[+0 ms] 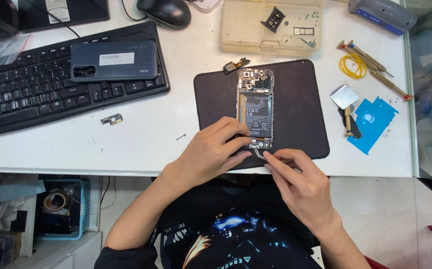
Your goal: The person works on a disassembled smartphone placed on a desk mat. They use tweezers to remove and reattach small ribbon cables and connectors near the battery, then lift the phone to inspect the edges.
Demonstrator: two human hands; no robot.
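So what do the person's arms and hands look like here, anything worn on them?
Both hands are bare: the left hand and the right hand show no gloves, and no rings, watch or wrist strap can be seen. The forearms are uncovered too. A dark sleeve shows only near the left elbow at the bottom edge. The person wears a black shirt with a bright printed graphic on the front.

Premises: an electronics repair workstation. Evidence: an opened phone (255, 107) with exposed battery lies on a black work mat (300, 107) on the white tabletop (141, 144); precision screwdrivers (373, 65), a compartmented parts tray (271, 27), a detached back cover (114, 61) on a keyboard (26, 94), and loose small components (112, 119).
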